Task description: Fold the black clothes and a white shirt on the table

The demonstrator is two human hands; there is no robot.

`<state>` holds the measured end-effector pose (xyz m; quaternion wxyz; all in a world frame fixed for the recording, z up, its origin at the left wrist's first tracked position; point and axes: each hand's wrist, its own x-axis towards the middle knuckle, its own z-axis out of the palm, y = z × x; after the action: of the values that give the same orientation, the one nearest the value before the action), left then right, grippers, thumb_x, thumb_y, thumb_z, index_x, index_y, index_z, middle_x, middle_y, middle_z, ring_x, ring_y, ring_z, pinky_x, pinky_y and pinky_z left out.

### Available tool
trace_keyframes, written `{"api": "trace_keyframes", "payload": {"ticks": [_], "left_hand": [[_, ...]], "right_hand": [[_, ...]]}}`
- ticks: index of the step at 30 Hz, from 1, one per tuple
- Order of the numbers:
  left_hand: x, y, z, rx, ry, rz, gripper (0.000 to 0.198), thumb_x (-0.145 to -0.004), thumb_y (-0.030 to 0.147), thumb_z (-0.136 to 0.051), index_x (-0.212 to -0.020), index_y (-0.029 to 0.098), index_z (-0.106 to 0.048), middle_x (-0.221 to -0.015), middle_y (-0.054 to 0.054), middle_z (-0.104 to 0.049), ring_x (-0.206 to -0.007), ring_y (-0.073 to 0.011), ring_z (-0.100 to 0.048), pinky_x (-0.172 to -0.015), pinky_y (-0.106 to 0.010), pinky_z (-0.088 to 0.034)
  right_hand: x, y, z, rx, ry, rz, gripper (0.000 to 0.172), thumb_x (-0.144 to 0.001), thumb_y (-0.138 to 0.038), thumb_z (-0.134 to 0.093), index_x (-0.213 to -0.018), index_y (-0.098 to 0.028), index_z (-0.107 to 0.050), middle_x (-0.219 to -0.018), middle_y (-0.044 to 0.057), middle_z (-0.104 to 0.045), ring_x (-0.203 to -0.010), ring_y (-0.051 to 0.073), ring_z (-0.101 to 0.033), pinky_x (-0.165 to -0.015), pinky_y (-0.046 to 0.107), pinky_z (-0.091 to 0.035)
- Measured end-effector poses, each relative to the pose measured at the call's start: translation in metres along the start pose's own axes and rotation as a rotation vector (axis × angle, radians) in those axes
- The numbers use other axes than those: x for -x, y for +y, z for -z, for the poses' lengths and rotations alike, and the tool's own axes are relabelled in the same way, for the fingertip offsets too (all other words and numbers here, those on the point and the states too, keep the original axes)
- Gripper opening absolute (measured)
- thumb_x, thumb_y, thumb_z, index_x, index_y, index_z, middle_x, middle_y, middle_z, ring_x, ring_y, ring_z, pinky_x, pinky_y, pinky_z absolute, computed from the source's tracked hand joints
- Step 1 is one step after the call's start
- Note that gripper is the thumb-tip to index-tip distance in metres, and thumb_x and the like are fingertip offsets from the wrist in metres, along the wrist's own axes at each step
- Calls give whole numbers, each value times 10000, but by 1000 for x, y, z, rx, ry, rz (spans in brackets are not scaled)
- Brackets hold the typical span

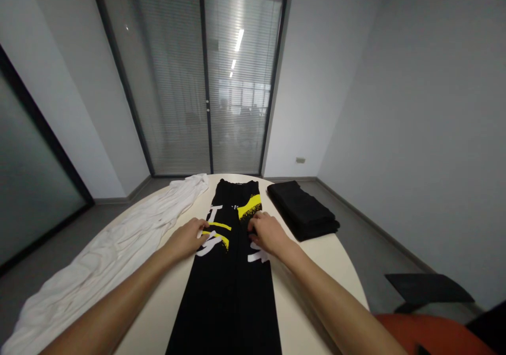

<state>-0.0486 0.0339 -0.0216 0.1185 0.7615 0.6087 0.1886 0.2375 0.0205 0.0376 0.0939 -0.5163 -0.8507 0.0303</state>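
A pair of black pants with white and yellow print lies lengthwise on the table in front of me. My left hand rests at the left edge of the pants, thumb and fingers apart, fingertips touching the fabric by the yellow stripes. On the other side, my right hand reaches over the right edge. Its fingers are bent, with thumb and forefinger apart, and the tips touch the cloth below the yellow patch. The waistband points away from me, and the lower legs run out of view at the bottom.
A crumpled white cloth stretches along the left side of the round, cream table. Folded black fabric is stacked at the right. An orange chair with a black armrest stands at lower right. Glass doors with blinds are beyond.
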Motion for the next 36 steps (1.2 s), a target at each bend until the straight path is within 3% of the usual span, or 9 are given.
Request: {"api": "trace_keyframes", "payload": {"ticks": [4, 7, 12, 17, 22, 27, 36], "left_hand": [[15, -5, 0, 64, 26, -112, 269, -898, 393, -562, -1103, 246, -655, -1141, -43, -656, -997, -220, -639, -836, -294, -448], [20, -4, 1, 81, 43, -139, 231, -922, 389, -535, -1059, 255, -663, -1106, -22, -654, -944, -196, -640, -798, -282, -441], [23, -2, 2, 99, 44, -162, 196, -939, 357, -520, -1019, 267, -674, -1101, -8, -640, -924, -177, -633, -790, -273, -427], [23, -1, 4, 100, 37, -149, 189, -935, 358, -526, -1008, 270, -676, -1098, -1, -640, -881, -169, -619, -773, -275, -421], [23, 2, 6, 91, 17, -128, 201, -932, 365, -524, -1011, 265, -680, -1107, -4, -639, -830, -163, -610, -729, -279, -410], [24, 6, 9, 80, 9, -135, 219, -941, 354, -500, -1013, 267, -688, -1081, -13, -640, -906, -180, -627, -739, -278, -415], [27, 7, 10, 86, 19, -137, 227, -943, 374, -494, -983, 260, -686, -979, -16, -673, -866, -189, -626, -736, -283, -409]], "right_hand": [[25, -47, 8, -357, -441, 484, 126, -828, -280, -702, -935, -224, -737, -804, -35, -685, -693, 98, -609, -625, 191, -399], [38, -59, -4, -498, -603, 661, 144, -811, -297, -740, -934, -223, -753, -774, -65, -674, -699, 67, -607, -593, 153, -375], [49, -57, -16, -608, -624, 729, 244, -732, -275, -810, -960, -197, -766, -826, -49, -638, -693, 58, -577, -628, 134, -403], [61, -75, -13, -431, -720, 804, 312, -713, -284, -786, -1013, -246, -709, -782, -78, -615, -715, 92, -593, -573, 171, -376], [65, -87, -13, -329, -737, 811, 243, -766, -300, -706, -1005, -281, -660, -803, -83, -657, -743, 119, -620, -542, 199, -352], [66, -86, -12, -288, -728, 844, 45, -820, -288, -647, -843, -251, -637, -843, -64, -681, -754, 118, -621, -514, 217, -324], [63, -90, -20, -317, -773, 813, 37, -781, -249, -647, -771, -236, -613, -827, -60, -660, -736, 119, -598, -524, 209, -335]]}}
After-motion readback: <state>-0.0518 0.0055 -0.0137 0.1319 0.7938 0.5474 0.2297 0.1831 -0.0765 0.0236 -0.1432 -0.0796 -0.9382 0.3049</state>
